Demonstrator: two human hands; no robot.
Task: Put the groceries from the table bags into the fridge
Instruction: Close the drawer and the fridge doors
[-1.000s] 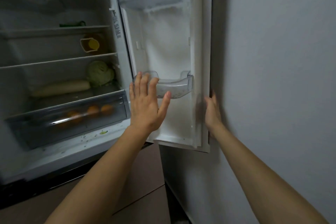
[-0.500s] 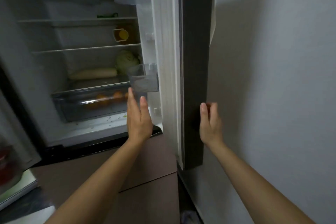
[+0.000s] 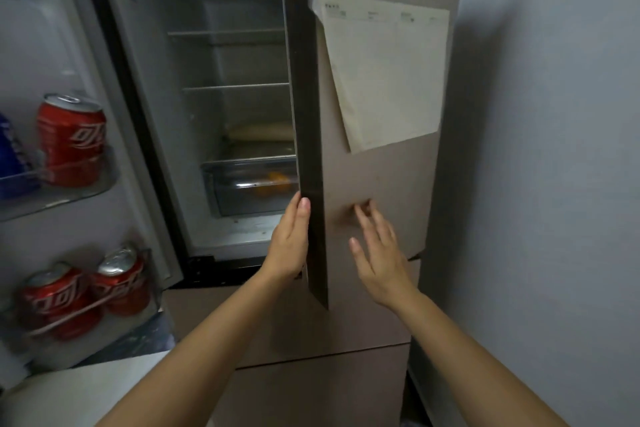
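Note:
The fridge's right door [image 3: 374,184] stands partly shut, its dark edge [image 3: 308,114] facing me. My left hand [image 3: 291,243] lies flat against that edge with fingers straight. My right hand [image 3: 377,250] has its fingers spread, the fingertips at the door's beige front. Both hands hold nothing. Through the gap I see glass shelves [image 3: 235,87], a pale long vegetable [image 3: 259,132] and a clear drawer [image 3: 249,184] with orange fruit inside. The left door [image 3: 52,45] is open, with red cans [image 3: 71,139] in its racks.
A sheet of paper [image 3: 384,69] is stuck on the right door's front. A grey wall [image 3: 554,184] runs close on the right. More red cans [image 3: 86,291] fill the lower left door rack. Beige drawer fronts [image 3: 311,385] lie below the fridge compartment.
The right door has swung further toward shut, hiding the cabbage and the door bin. My left hand moved from the door's inner side onto its edge; my right hand moved onto the front.

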